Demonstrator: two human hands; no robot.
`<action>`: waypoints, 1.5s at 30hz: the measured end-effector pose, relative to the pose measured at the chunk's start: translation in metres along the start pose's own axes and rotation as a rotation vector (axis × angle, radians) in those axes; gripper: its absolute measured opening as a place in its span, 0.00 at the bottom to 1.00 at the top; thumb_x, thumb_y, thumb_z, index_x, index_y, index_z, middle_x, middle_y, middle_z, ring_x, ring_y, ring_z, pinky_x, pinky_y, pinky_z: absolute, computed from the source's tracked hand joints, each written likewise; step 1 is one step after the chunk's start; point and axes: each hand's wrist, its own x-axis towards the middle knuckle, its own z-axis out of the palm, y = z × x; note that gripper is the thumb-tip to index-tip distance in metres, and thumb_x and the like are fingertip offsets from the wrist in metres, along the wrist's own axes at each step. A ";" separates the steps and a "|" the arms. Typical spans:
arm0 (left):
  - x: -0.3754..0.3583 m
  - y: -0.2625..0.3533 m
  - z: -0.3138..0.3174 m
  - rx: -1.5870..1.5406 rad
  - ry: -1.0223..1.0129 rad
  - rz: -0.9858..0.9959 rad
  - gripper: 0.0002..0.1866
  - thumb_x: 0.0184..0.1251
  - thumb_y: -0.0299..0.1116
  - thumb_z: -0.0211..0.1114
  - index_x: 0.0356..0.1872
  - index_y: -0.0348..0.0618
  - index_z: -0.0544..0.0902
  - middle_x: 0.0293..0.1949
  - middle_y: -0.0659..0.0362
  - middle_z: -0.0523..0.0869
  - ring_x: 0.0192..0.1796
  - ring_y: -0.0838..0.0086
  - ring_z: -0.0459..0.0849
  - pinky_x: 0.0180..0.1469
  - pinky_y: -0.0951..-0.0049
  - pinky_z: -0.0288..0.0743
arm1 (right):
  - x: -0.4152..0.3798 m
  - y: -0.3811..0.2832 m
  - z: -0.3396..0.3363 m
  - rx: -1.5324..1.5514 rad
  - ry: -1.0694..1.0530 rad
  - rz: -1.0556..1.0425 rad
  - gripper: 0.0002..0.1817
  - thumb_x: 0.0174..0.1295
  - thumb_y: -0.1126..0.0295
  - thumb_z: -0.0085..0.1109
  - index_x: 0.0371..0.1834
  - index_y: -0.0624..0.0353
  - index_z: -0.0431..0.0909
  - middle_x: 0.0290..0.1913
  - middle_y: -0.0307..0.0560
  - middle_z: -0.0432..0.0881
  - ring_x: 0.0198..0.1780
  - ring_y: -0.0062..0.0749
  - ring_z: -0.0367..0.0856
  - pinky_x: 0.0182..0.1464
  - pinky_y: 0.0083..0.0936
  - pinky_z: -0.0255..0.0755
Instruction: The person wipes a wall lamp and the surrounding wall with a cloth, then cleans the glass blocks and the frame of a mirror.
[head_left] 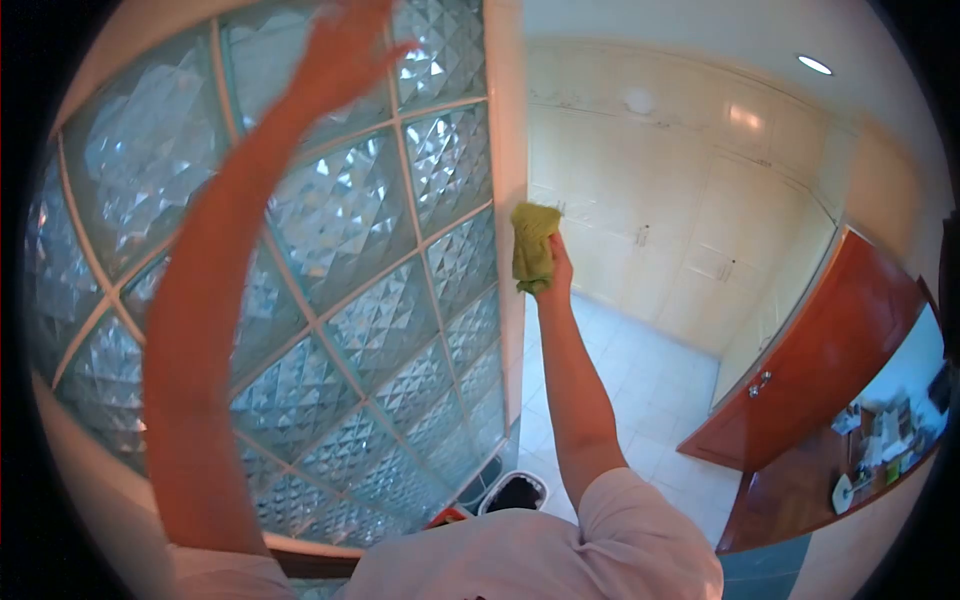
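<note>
My right hand (pixel 562 264) grips a folded green cloth (pixel 534 240), held up against the pale edge post (pixel 508 130) of the glass-block wall. The cloth covers part of the fingers. High at the upper left, my left hand (pixel 342 52) is raised in front of the glass-block wall (pixel 345 200), thumb spread away from the palm and nothing seen in it. Its fingertips run out at the top of the view, and motion softens its outline. Faceted glass squares with light joints fill the left side.
Cream cabinets (pixel 630 170) line the far wall above a white tiled floor (pixel 625 350). A brown wooden door (pixel 800 350) stands at the right, near a wooden counter (pixel 790 480) with assorted items. A white bin (pixel 515 490) with a dark liner sits below, by the wall.
</note>
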 end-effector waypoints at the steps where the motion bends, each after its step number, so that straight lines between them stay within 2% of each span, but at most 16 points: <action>1: -0.025 0.040 -0.005 -0.198 -0.267 -0.125 0.31 0.67 0.50 0.54 0.68 0.50 0.61 0.67 0.51 0.64 0.68 0.57 0.63 0.69 0.62 0.52 | -0.013 -0.005 0.014 0.086 -0.073 0.014 0.22 0.67 0.66 0.40 0.64 0.58 0.64 0.55 0.48 0.76 0.50 0.38 0.78 0.51 0.30 0.74; 5: -0.118 0.151 0.022 -1.210 -0.573 -0.693 0.32 0.72 0.53 0.46 0.67 0.40 0.60 0.64 0.49 0.68 0.63 0.60 0.70 0.64 0.62 0.62 | -0.054 -0.022 0.069 0.307 -0.293 0.119 0.22 0.69 0.59 0.43 0.61 0.60 0.67 0.53 0.48 0.77 0.50 0.38 0.78 0.52 0.31 0.73; 10: -0.165 0.184 0.009 -2.141 -0.598 -1.294 0.29 0.70 0.52 0.50 0.61 0.37 0.68 0.54 0.55 0.76 0.52 0.70 0.77 0.50 0.66 0.73 | -0.071 -0.015 0.100 -0.375 -0.261 0.011 0.21 0.65 0.68 0.53 0.60 0.62 0.68 0.49 0.48 0.79 0.49 0.30 0.77 0.50 0.25 0.73; 15: -0.168 0.169 -0.003 -1.901 -0.415 -1.360 0.22 0.71 0.45 0.51 0.56 0.38 0.72 0.48 0.56 0.78 0.49 0.73 0.77 0.51 0.69 0.73 | -0.098 0.011 0.122 -0.633 -0.009 -0.267 0.24 0.65 0.69 0.54 0.63 0.62 0.62 0.64 0.52 0.62 0.56 0.32 0.71 0.53 0.25 0.70; 19: -0.157 0.146 -0.015 -2.010 -0.270 -1.359 0.23 0.71 0.44 0.50 0.58 0.36 0.71 0.53 0.53 0.76 0.55 0.71 0.74 0.58 0.72 0.68 | -0.092 0.040 0.149 -1.078 -0.350 -0.706 0.28 0.62 0.68 0.56 0.65 0.62 0.60 0.66 0.57 0.59 0.66 0.44 0.61 0.65 0.33 0.57; 20: -0.163 0.132 -0.011 -1.947 -0.236 -1.077 0.26 0.72 0.45 0.47 0.63 0.37 0.68 0.59 0.52 0.73 0.63 0.70 0.68 0.64 0.70 0.60 | -0.073 0.039 0.158 -0.902 -0.435 -0.530 0.27 0.63 0.69 0.53 0.65 0.64 0.60 0.65 0.58 0.62 0.67 0.48 0.61 0.67 0.34 0.54; 24: -0.159 0.069 -0.095 -1.327 -0.101 -0.839 0.27 0.73 0.47 0.42 0.66 0.41 0.64 0.64 0.53 0.68 0.67 0.69 0.63 0.68 0.67 0.53 | 0.022 0.023 0.249 -0.766 -0.226 -0.887 0.26 0.66 0.66 0.48 0.65 0.66 0.61 0.67 0.59 0.62 0.69 0.48 0.59 0.68 0.35 0.52; 26: -0.168 0.043 -0.136 -1.079 0.045 -0.806 0.28 0.73 0.48 0.40 0.66 0.41 0.64 0.65 0.54 0.67 0.67 0.69 0.62 0.69 0.66 0.50 | 0.075 0.038 0.293 -0.710 -0.140 -0.843 0.22 0.66 0.67 0.46 0.61 0.67 0.65 0.61 0.58 0.68 0.61 0.47 0.67 0.64 0.33 0.57; 28: -0.180 0.021 -0.166 -0.797 0.228 -0.775 0.28 0.74 0.48 0.38 0.65 0.37 0.65 0.64 0.52 0.68 0.68 0.67 0.62 0.70 0.67 0.48 | 0.079 0.074 0.343 -0.751 -0.203 -1.186 0.20 0.65 0.70 0.44 0.57 0.68 0.66 0.51 0.56 0.72 0.49 0.46 0.72 0.57 0.32 0.63; 29: -0.182 0.016 -0.183 -0.619 0.304 -0.798 0.28 0.74 0.47 0.38 0.63 0.35 0.66 0.63 0.51 0.69 0.67 0.66 0.63 0.70 0.67 0.47 | 0.050 0.105 0.372 -0.350 -0.469 -0.732 0.18 0.62 0.75 0.40 0.56 0.68 0.64 0.44 0.54 0.70 0.43 0.46 0.68 0.54 0.34 0.63; 32: -0.190 -0.008 -0.197 -0.153 0.370 -0.783 0.29 0.74 0.50 0.36 0.64 0.37 0.66 0.63 0.50 0.69 0.67 0.63 0.62 0.69 0.66 0.46 | -0.115 0.151 0.453 -0.810 -0.634 -1.376 0.26 0.55 0.76 0.45 0.60 0.71 0.60 0.62 0.62 0.63 0.63 0.52 0.63 0.64 0.41 0.56; 33: -0.191 -0.010 -0.196 -0.062 0.409 -0.779 0.29 0.74 0.50 0.36 0.64 0.38 0.65 0.63 0.50 0.67 0.67 0.62 0.62 0.68 0.64 0.44 | -0.161 0.159 0.466 -1.627 -0.740 -1.707 0.28 0.54 0.78 0.44 0.62 0.68 0.60 0.64 0.64 0.61 0.67 0.56 0.58 0.68 0.45 0.50; 36: -0.197 -0.018 -0.205 0.127 0.459 -0.777 0.31 0.72 0.52 0.35 0.68 0.42 0.57 0.67 0.51 0.60 0.70 0.59 0.53 0.68 0.54 0.34 | -0.147 0.134 0.450 -0.819 -1.070 -1.356 0.27 0.53 0.79 0.44 0.61 0.64 0.63 0.61 0.62 0.65 0.64 0.55 0.62 0.67 0.45 0.51; 40: -0.223 -0.032 -0.229 0.172 0.358 -0.944 0.33 0.72 0.54 0.34 0.70 0.43 0.52 0.70 0.50 0.52 0.74 0.57 0.42 0.68 0.47 0.21 | -0.017 0.080 0.409 -0.695 -0.544 -1.156 0.17 0.48 0.81 0.45 0.43 0.68 0.71 0.42 0.57 0.73 0.44 0.52 0.71 0.48 0.39 0.65; 41: -0.230 -0.037 -0.235 0.216 0.362 -0.961 0.33 0.72 0.54 0.34 0.70 0.43 0.52 0.71 0.50 0.51 0.74 0.57 0.41 0.68 0.47 0.22 | 0.000 0.075 0.400 -0.919 -0.129 -1.416 0.14 0.48 0.82 0.43 0.40 0.71 0.70 0.40 0.57 0.72 0.41 0.51 0.70 0.45 0.35 0.66; 45: -0.246 -0.048 -0.243 0.241 0.399 -0.998 0.34 0.72 0.56 0.31 0.71 0.43 0.50 0.72 0.50 0.47 0.75 0.55 0.37 0.68 0.47 0.22 | -0.073 0.132 0.453 -0.543 -0.404 -1.105 0.24 0.50 0.80 0.42 0.55 0.71 0.65 0.50 0.64 0.73 0.45 0.54 0.73 0.50 0.37 0.67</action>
